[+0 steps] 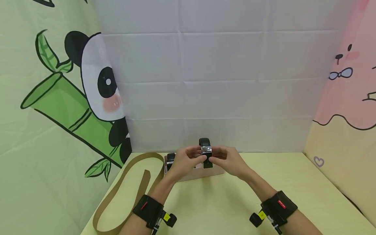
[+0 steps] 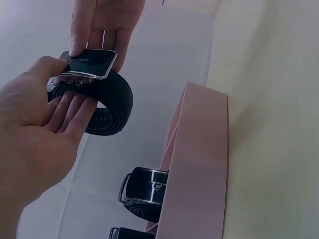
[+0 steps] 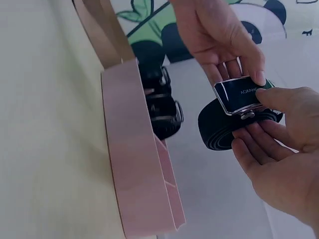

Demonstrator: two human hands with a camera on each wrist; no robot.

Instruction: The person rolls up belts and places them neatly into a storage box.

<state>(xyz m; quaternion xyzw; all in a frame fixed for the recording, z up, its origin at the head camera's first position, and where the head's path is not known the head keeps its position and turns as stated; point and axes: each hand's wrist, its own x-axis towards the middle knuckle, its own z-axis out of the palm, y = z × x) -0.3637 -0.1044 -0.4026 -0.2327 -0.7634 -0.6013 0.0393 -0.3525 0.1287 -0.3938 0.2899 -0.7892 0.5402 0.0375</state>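
Observation:
Both hands hold one coiled black belt [image 1: 207, 160] with a shiny metal plate buckle [image 2: 92, 63], above a pink divided box [image 1: 202, 173]. My left hand [image 1: 185, 161] pinches it from the left, thumb on the buckle and fingers inside the coil in the left wrist view. From the other side my right hand [image 1: 232, 160] grips it the same way, its thumb on the buckle face [image 3: 239, 94]. Two more rolled black belts, one with its buckle [image 2: 145, 186] facing out, sit in the box at its left end.
A long tan belt [image 1: 108, 200] lies in a loose loop on the pale yellow table [image 1: 264, 182], left of the box. Behind the table hangs a white creased cloth [image 1: 217, 98]; printed cartoon cloths flank it on both sides.

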